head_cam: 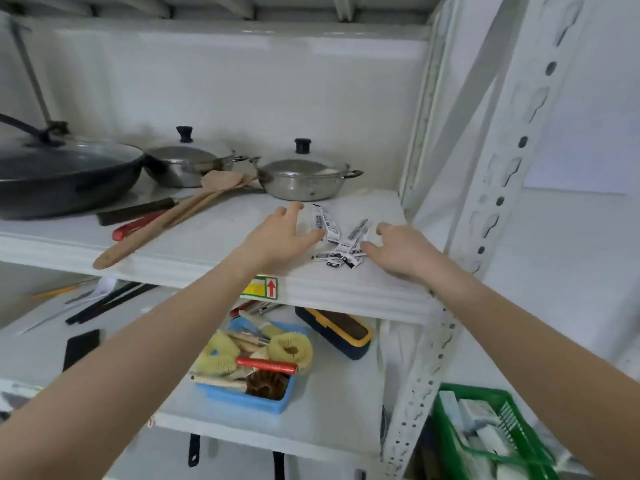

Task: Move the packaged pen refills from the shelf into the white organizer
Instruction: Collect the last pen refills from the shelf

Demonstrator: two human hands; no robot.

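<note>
Several packaged pen refills (pixel 341 239), small white packets with black print, lie in a loose pile on the white shelf (pixel 214 251) near its right front. My left hand (pixel 280 233) is spread just left of the pile, fingers straight, a fingertip touching the nearest packet. To the right of the pile is my right hand (pixel 398 249), its relaxed fingers reaching the packets' edge. Neither hand holds anything. No white organizer is in view.
Behind the pile stands a lidded steel pot (pixel 304 178); another pot (pixel 190 164), a dark wok (pixel 62 174) and wooden utensils (pixel 173 216) lie to the left. The shelf below holds a blue tray of brushes (pixel 249 400). A green basket (pixel 491 434) sits lower right.
</note>
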